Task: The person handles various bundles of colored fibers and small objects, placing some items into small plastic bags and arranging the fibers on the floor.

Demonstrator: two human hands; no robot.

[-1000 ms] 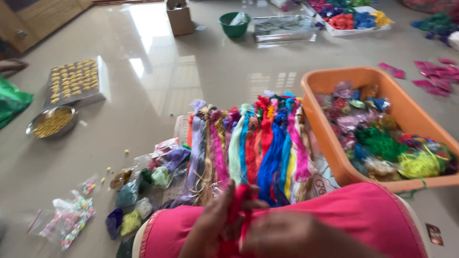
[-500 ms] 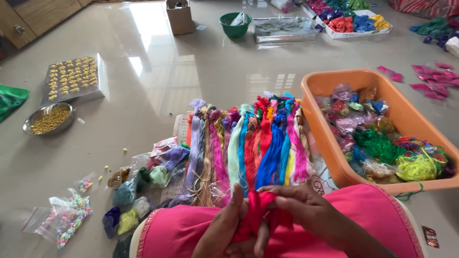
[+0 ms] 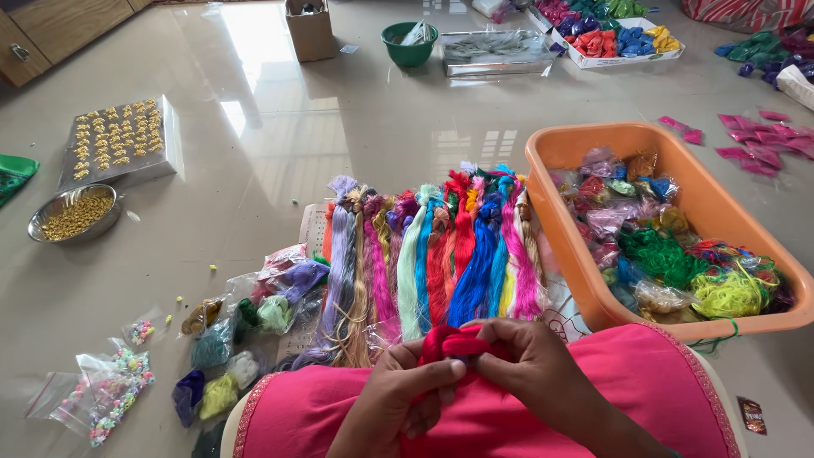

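Note:
Both my hands work a bundle of red thread on my pink-clad lap. My left hand grips the bundle from below and the left. My right hand pinches its top right end with fingers curled. Just beyond my hands, a row of coloured thread skeins lies side by side on the floor: lilac, pink, mint, red, blue, yellow.
An orange plastic tub of bagged threads stands at right. Small bags of thread and beads lie at left. Farther left are a steel bowl and a tray of gold pieces. A green bowl, boxes and trays stand at the back.
The view has tilted down a little. My hands have risen into view on my lap and gathered the red thread into a tighter bunch between them.

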